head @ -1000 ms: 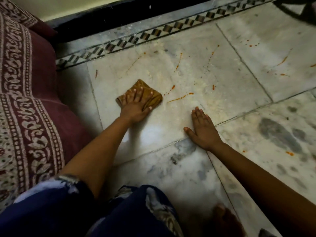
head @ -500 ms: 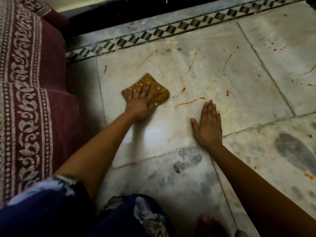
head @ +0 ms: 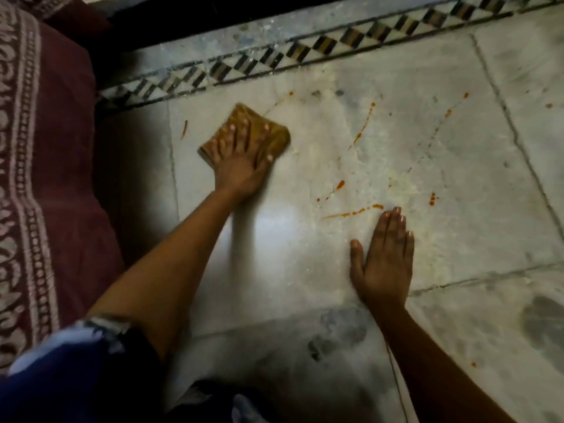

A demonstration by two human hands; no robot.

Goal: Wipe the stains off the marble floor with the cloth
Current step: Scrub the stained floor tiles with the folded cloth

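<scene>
Left hand (head: 241,166) presses the cloth (head: 244,129) flat under its fingers – grip released, not clenched

Head view, steeply down, seemingly near floor (head: 427,166)

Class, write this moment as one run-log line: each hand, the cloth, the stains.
left hand: flat on cloth | right hand: palm braced on marble floor | stains: orange streaks unwiped, right of cloth

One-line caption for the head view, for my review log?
Left hand presses a folded cloth on the marble floor; right hand braces near orange stains.
</scene>
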